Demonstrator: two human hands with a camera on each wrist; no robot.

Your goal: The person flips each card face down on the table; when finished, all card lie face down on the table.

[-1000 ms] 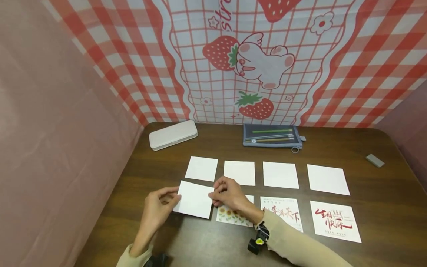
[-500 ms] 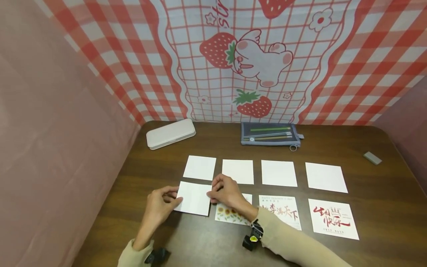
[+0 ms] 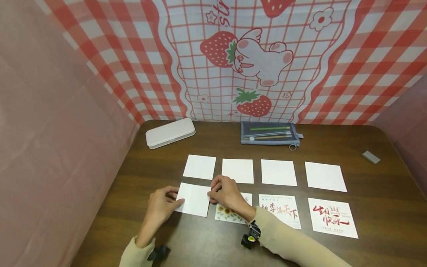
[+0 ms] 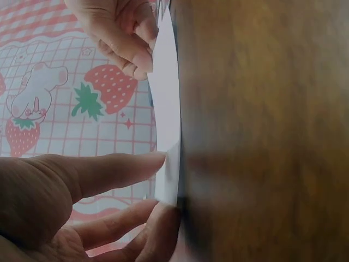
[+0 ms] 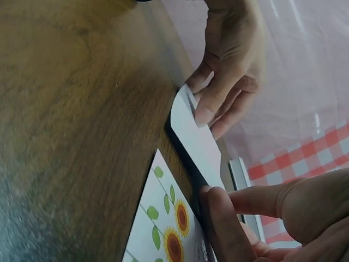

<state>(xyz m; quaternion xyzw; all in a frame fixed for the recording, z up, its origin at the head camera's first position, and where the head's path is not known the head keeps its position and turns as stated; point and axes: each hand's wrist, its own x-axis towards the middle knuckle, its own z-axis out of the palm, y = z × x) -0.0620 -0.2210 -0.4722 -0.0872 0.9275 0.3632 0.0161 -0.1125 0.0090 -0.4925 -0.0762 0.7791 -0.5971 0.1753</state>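
A blank white card point(image 3: 193, 199) is held at the lower left of centre in the head view, low over the brown tabletop point(image 3: 373, 185). Its left edge is pinched by the left hand point(image 3: 162, 204), thumb on top and fingers beneath, as the left wrist view shows. Its right edge is gripped by the curled fingers of the right hand point(image 3: 225, 193). Both hands are thus clamped on the same card, one at each side.

Just right of the card, partly under the right hand, a sunflower card point(image 3: 230, 214) lies flat. Further right in the same row two cards with red lettering point(image 3: 279, 211) point(image 3: 331, 217) are seen. Above them a row of four blank cards point(image 3: 278, 172) is laid out. Toward the top of the tabletop a pale closed case point(image 3: 170, 132) and a dark pencil pouch point(image 3: 269, 134) are placed, and a small grey eraser point(image 3: 371, 157) lies at the far right.
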